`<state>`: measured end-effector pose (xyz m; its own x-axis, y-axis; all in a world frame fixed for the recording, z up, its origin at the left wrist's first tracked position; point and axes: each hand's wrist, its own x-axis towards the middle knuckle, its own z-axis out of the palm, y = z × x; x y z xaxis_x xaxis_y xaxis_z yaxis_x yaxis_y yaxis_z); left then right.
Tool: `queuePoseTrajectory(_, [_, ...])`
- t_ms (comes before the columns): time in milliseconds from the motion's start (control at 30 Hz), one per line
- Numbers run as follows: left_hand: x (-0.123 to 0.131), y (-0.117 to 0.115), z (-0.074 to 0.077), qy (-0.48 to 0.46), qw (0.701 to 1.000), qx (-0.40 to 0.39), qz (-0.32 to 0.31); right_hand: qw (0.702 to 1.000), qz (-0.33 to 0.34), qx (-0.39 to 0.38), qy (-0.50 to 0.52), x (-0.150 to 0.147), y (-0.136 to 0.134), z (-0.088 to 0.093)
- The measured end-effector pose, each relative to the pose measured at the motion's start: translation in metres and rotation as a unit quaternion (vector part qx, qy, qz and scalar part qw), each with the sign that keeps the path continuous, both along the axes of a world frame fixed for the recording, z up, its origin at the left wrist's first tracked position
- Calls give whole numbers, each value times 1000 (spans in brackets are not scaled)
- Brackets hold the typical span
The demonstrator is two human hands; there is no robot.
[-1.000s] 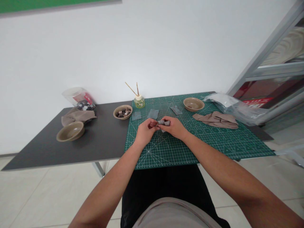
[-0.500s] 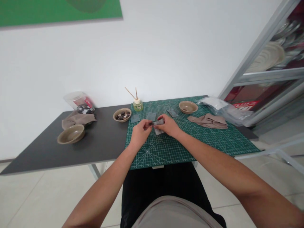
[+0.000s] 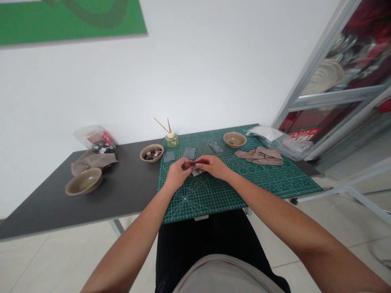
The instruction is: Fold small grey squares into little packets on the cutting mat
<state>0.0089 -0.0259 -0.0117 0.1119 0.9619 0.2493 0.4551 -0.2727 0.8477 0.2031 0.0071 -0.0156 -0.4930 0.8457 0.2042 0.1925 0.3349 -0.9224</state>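
Note:
My left hand and my right hand meet over the cutting mat, fingers closed in a pinch. Between their fingertips is a small, thin grey pouch, its lower part showing below the fingers; the upper part is hidden. Whether a small stone is also between the fingers I cannot tell. Just beyond the hands lie flat, see-through grey pouches: one at the left, another in the middle, and a third at the right.
The green cutting mat covers the table's right part. A bowl of dark and pale stones stands left of it. Another bowl, a brown cloth and a plastic bag are right. Farther left are a tilted bowl and tub.
My hands have drawn together over the grey pouch, and less of it shows now. The camera has turned slightly, shifting the table left and down in view.

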Motion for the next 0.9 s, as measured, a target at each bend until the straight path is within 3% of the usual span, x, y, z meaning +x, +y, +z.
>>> queuePoseTrajectory(133, [0, 0, -3, 66, 998, 18, -5, 1000, 3, -20, 9, -2, 1, -7])
queuePoseTrajectory(233, [0, -2, -4, 124, 991, 37, -20, 999, -31, 13, -20, -1, 0, -7])
queuePoseTrajectory(467, [2, -3, -5, 283, 952, 87, -81, 998, -20, 38, -45, 4, -1, -6])
queuePoseTrajectory(900, [2, -10, -4, 333, 936, 98, -57, 961, -29, 210, -177, 2, -8, -8])
